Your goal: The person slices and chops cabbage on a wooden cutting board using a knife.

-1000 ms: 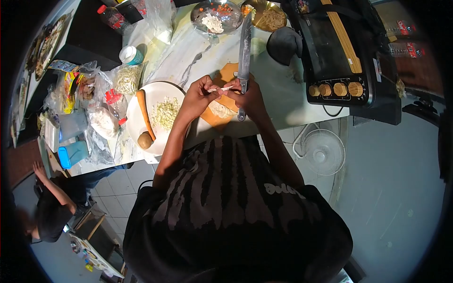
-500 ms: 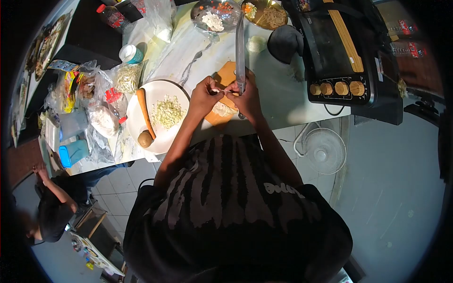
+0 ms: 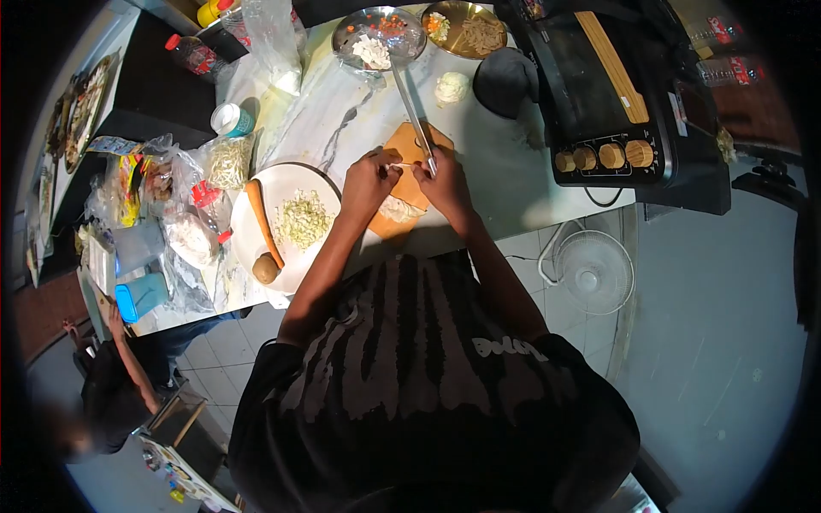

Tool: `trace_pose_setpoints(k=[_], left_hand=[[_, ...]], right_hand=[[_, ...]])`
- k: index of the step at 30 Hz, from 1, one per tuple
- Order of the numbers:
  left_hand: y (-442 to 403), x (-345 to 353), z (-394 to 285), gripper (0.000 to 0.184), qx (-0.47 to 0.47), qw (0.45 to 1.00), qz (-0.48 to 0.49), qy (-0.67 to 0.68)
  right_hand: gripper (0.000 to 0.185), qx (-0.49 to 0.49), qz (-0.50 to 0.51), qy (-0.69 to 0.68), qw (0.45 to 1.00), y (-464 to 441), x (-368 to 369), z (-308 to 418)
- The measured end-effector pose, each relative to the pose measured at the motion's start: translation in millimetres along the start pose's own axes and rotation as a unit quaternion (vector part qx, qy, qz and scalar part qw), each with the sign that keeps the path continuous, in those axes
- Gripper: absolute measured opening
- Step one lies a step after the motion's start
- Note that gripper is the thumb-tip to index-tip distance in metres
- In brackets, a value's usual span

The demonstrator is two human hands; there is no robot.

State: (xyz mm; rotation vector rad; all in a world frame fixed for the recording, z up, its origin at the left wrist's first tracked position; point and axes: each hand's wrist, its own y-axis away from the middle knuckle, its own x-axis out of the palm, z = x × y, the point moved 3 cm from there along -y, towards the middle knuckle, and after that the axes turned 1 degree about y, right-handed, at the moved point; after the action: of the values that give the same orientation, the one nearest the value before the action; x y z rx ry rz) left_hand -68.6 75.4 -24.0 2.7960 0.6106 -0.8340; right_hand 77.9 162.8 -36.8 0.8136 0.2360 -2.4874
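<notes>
Over an orange-brown cutting board (image 3: 414, 192), my left hand (image 3: 369, 182) pinches one end of a thin pale strip (image 3: 402, 164). The fingers of my right hand (image 3: 445, 182) are closed on a long knife (image 3: 410, 109), whose blade points away from me and to the left, and they are also at the strip's other end. A pale shredded heap (image 3: 400, 209) lies on the board's near part, below my hands. Left of my hands, a white plate (image 3: 295, 173) bears chopped pale-green bits (image 3: 302, 219), a carrot (image 3: 262, 224) and a round brown item (image 3: 266, 268).
Two metal plates (image 3: 342, 53) (image 3: 496, 53) with cut food stand at the back. A pale round vegetable (image 3: 451, 88) and dark cap-like item (image 3: 505, 83) lie before a black oven (image 3: 611, 158). Bags and bottles crowd the left, near another person (image 3: 120, 385).
The knife's blade has swung left, from nearly upright to slanting. Both hands have stayed over the board. The view has shifted slightly, and the other person's arm has moved.
</notes>
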Motion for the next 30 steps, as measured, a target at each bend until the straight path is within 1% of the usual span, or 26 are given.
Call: trace_pose_setpoints(k=[1,2,4,5,7,8,10,12,13,14,16,17,19,20,22,26,28,30], left_hand=[[1,-1,0,0.025,0.023,0.999,0.001,-0.039],[1,0,2,0.025,0.024,0.999,0.004,-0.039],[2,2,5,0.026,0.042,0.998,-0.02,-0.032],[3,3,5,0.026,0.042,0.998,-0.018,-0.031],[5,0,-3,0.025,0.01,0.999,-0.03,-0.031],[4,0,-3,0.025,0.009,0.999,-0.031,-0.031],[4,2,-1,0.022,0.039,0.998,-0.025,-0.033],[5,5,2,0.02,0.049,0.997,-0.031,-0.047],[4,6,3,0.019,0.062,0.996,-0.037,-0.06],[4,9,5,0.019,0.064,0.996,-0.033,-0.06],[3,10,9,0.017,0.062,0.996,-0.044,-0.047],[3,11,11,0.017,0.063,0.996,-0.042,-0.047],[3,11,9,0.018,0.084,0.993,-0.056,-0.062],[3,11,10,0.018,0.084,0.993,-0.054,-0.062],[3,10,7,0.018,0.066,0.995,-0.046,-0.064],[2,11,6,0.018,0.065,0.995,-0.046,-0.061],[2,10,4,0.014,0.054,0.996,-0.047,-0.051],[1,10,6,0.014,0.052,0.996,-0.047,-0.047]], right_hand=[[0.026,0.027,0.028,0.0,0.999,8,-7,1],[0.026,0.029,0.027,-0.001,0.999,16,-13,2],[0.03,0.023,0.032,0.048,0.998,33,-24,2],[0.03,0.026,0.031,0.049,0.998,41,-30,-1],[0.031,0.031,0.109,0.064,0.991,56,-38,-5],[0.031,0.03,0.11,0.064,0.991,64,-43,-4],[0.028,0.095,0.144,0.055,0.983,77,-50,3],[0.029,0.095,0.142,0.044,0.984,86,-51,8],[0.036,0.093,0.138,0.035,0.985,89,-52,9],[0.036,0.097,0.135,0.034,0.985,92,-53,8],[0.044,0.098,0.172,0.048,0.979,96,-52,7],[0.044,0.1,0.17,0.047,0.979,98,-50,2],[0.044,0.069,0.148,0.042,0.986,102,-45,-3],[0.044,0.071,0.148,0.042,0.986,104,-44,-7],[0.044,0.105,0.171,0.03,0.979,104,-45,-4],[0.044,0.084,0.154,0.025,0.984,102,-45,-5],[0.044,0.128,0.19,0.045,0.972,99,-47,-2],[0.044,0.133,0.193,0.043,0.971,99,-48,-3]])
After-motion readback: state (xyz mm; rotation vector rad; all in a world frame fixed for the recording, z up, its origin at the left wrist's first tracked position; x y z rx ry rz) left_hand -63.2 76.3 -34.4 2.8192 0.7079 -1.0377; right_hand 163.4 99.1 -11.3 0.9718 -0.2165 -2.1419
